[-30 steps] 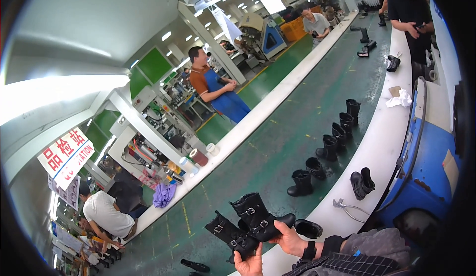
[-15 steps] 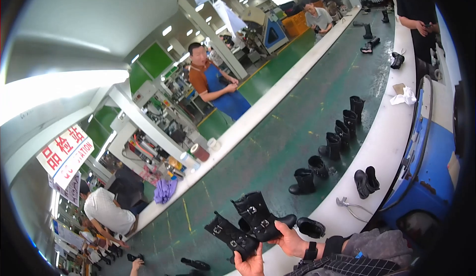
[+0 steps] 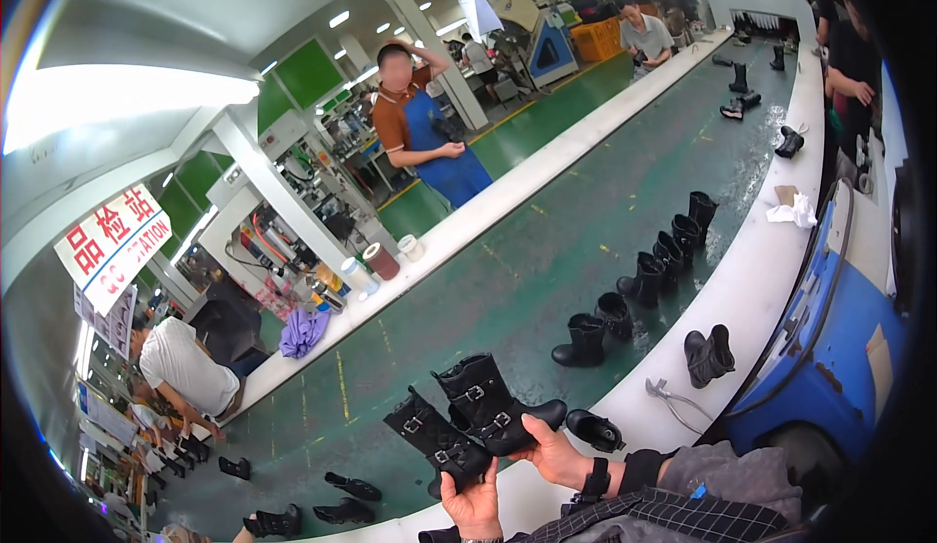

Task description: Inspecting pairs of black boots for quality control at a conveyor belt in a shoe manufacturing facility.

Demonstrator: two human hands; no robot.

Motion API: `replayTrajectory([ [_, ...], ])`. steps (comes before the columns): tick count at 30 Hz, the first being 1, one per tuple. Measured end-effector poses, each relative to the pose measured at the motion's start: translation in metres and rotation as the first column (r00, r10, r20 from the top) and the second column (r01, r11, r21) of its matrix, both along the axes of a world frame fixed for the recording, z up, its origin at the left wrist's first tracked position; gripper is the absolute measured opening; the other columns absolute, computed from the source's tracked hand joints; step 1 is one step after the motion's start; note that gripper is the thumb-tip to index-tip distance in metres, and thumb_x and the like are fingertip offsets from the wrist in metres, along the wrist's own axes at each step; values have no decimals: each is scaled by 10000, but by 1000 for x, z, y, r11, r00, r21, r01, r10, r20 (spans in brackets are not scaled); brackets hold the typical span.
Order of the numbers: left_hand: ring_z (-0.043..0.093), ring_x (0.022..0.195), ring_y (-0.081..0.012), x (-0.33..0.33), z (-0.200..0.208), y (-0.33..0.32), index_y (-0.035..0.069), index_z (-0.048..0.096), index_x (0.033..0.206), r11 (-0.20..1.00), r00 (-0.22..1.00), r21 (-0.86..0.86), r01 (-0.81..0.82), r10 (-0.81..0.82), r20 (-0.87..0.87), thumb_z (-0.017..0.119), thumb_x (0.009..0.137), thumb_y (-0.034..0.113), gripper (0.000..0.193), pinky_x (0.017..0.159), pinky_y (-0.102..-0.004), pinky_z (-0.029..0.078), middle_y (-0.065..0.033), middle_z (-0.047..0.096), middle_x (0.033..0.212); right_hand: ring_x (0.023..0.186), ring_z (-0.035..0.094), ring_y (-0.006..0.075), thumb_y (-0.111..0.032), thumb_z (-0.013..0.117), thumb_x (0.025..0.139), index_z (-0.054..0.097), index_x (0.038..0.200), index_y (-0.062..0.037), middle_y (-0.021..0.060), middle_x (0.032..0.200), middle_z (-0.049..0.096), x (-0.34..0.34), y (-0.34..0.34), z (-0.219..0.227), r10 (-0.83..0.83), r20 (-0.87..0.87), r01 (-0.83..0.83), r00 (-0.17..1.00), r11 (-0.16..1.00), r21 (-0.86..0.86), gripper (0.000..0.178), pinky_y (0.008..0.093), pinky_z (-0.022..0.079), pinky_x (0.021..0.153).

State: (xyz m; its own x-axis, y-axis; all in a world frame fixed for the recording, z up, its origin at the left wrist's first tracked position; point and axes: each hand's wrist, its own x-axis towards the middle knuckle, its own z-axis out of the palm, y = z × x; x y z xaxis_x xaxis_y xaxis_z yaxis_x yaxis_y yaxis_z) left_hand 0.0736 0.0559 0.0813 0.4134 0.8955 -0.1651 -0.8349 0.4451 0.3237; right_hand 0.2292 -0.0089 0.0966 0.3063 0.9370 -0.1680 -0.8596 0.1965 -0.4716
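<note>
A pair of black ankle boots with silver buckles is held up side by side over the near white ledge. My left hand [image 3: 473, 506] grips the left boot [image 3: 429, 431] by its toe end, thumb and fingers closed round it. Round the toe of the right boot [image 3: 483, 397] is my right hand [image 3: 551, 453], with a dark band on its wrist. Both boots have their shafts tilted up and to the left. Just right of my right hand, another black boot [image 3: 595, 431] lies on the ledge, its opening showing.
A green conveyor belt [image 3: 468, 299] carries several black boots [image 3: 639, 280]. Metal pincers [image 3: 673, 402] and a pair of boots [image 3: 710, 356] lie on the curved white ledge [image 3: 747, 270]. Across the belt stands a person in a blue apron [image 3: 434, 143]; purple cloth [image 3: 304, 333] lies on the far ledge.
My view has shifted slightly, bringing more boots into sight at lower left. Both hands keep their hold on the boots. The person in the apron has raised a hand to their head.
</note>
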Motion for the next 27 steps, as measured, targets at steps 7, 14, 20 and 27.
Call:
replayTrajectory([
  [7, 430, 1296, -329, 0, 7, -3, 33, 517, 1296, 979, 971, 110, 174, -189, 148, 483, 947, 234, 404, 1119, -579, 237, -135, 539, 1336, 955, 619, 164, -379, 528, 947, 564, 1176, -69, 60, 1084, 644, 10, -11, 11, 33, 73, -32, 997, 999, -24, 387, 330, 512, 797],
  [14, 392, 1325, -323, 1, 7, -2, 66, 478, 1343, 983, 982, 92, 157, -165, 91, 506, 936, 270, 456, 1112, -601, 229, -116, 490, 1392, 948, 628, 157, -431, 551, 919, 571, 1171, -77, 55, 1077, 653, 36, -20, 47, 91, 52, -95, 994, 992, 79, 435, 319, 532, 746],
  [20, 404, 1316, -323, -3, -1, 5, 83, 487, 1337, 982, 984, 81, 168, -172, 45, 506, 929, 296, 461, 1097, -621, 235, -113, 497, 1384, 1142, 571, 222, -523, 597, 849, 503, 1314, -100, 79, 1272, 579, 58, -32, 94, 95, -77, -64, 992, 938, 342, 635, 376, 442, 997],
  [27, 398, 1320, -323, 1, -13, 14, 77, 487, 1337, 972, 975, 107, 210, -216, 54, 509, 920, 324, 486, 1096, -615, 235, -110, 496, 1386, 1196, 530, 229, -552, 636, 811, 474, 1359, -120, 81, 1344, 531, 63, -37, 112, 217, -81, -167, 973, 900, 403, 716, 391, 394, 1051],
])
